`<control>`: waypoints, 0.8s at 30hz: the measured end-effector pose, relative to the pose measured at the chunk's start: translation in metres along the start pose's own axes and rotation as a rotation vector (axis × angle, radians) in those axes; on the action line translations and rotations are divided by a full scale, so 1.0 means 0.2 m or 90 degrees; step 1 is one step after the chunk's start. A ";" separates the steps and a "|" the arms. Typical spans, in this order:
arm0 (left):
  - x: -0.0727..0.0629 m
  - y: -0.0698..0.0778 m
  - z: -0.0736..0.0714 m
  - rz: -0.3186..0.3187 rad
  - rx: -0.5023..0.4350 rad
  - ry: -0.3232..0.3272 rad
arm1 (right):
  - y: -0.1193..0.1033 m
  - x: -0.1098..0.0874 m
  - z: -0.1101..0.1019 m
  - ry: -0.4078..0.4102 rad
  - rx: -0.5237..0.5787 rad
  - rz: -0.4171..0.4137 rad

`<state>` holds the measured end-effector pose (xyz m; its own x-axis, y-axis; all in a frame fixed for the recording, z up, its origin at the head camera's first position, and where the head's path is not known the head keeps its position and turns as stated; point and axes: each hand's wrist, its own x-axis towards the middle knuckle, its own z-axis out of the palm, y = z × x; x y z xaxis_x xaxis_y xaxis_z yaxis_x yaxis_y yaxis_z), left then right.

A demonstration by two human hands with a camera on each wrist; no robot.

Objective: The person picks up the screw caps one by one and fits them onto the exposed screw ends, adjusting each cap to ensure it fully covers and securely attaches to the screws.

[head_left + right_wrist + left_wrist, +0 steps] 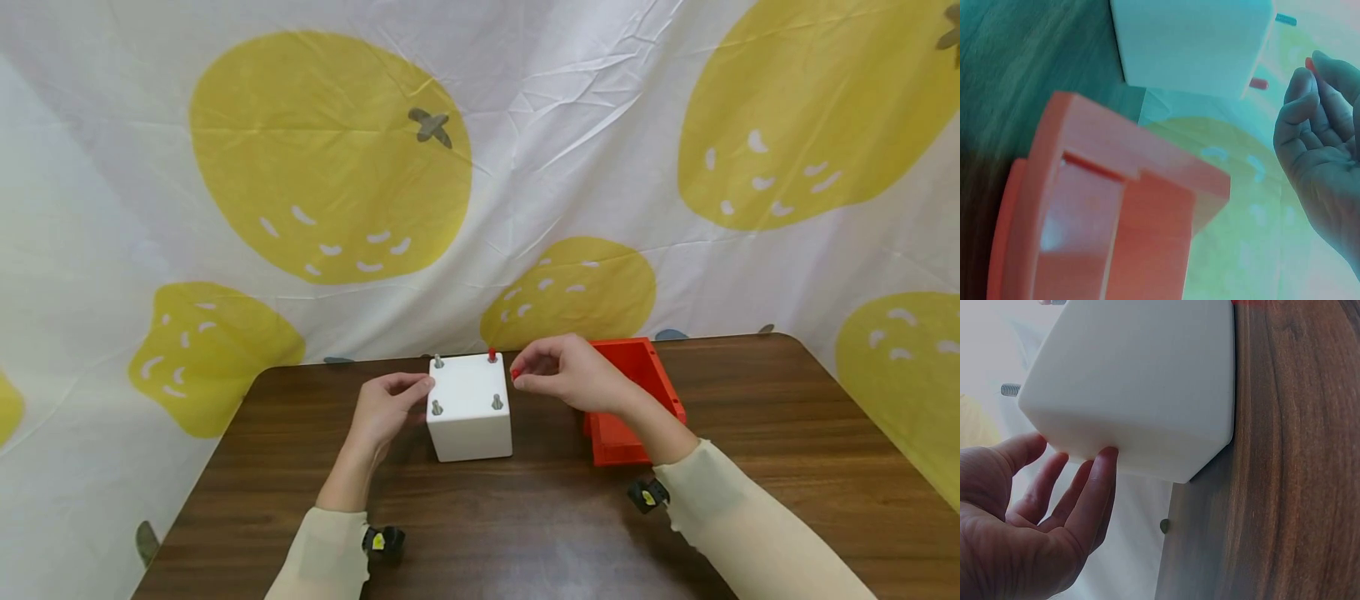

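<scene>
A white block (471, 408) stands on the table with a metal threaded stud near each top corner. Over the far right stud sits a small red cap (492, 354); the near right stud (497, 402) and the two left ones show bare metal. My left hand (384, 406) touches the block's left side, fingertips (1107, 453) against its wall and thumb by the top edge. Just right of the block, above the table, my right hand (567, 372) pinches another small red cap (1309, 63) between thumb and fingertip. The fingers hide most of that cap.
A red plastic bin (666, 379) stands right of the block, partly behind my right hand and forearm. The brown wooden table (525, 517) meets a white cloth (360, 317) with yellow fruit prints along its back edge.
</scene>
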<state>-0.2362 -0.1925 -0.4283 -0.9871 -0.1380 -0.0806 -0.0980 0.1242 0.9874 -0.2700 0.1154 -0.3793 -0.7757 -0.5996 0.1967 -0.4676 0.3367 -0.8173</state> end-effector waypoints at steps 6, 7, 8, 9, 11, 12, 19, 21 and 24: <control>0.00 0.00 0.00 0.002 0.003 0.000 | -0.01 0.02 0.05 -0.004 0.011 -0.010; 0.00 0.00 0.00 0.002 0.003 0.000 | -0.01 0.02 0.05 -0.005 0.014 -0.013; 0.00 0.00 0.00 0.002 0.004 0.000 | -0.02 0.02 0.06 -0.006 0.017 -0.015; 0.00 0.00 0.00 0.003 0.005 0.001 | -0.02 0.03 0.06 -0.007 0.020 -0.017; 0.00 0.00 0.00 0.004 0.005 0.003 | -0.02 0.03 0.07 -0.012 0.026 -0.022; 0.00 0.00 0.00 0.006 0.006 0.004 | -0.03 0.03 0.08 -0.014 0.029 -0.022; -0.01 0.00 0.00 0.010 0.012 0.008 | -0.02 0.04 0.10 -0.027 0.035 -0.025; -0.01 0.00 0.00 0.010 0.010 0.008 | -0.02 0.04 0.11 -0.030 0.036 -0.024; 0.00 0.00 0.00 0.011 0.007 0.006 | -0.02 0.05 0.12 -0.032 0.032 -0.020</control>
<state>-0.2358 -0.1921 -0.4286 -0.9875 -0.1448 -0.0619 -0.0820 0.1376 0.9871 -0.2647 0.0907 -0.3865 -0.7384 -0.6450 0.1966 -0.4686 0.2811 -0.8375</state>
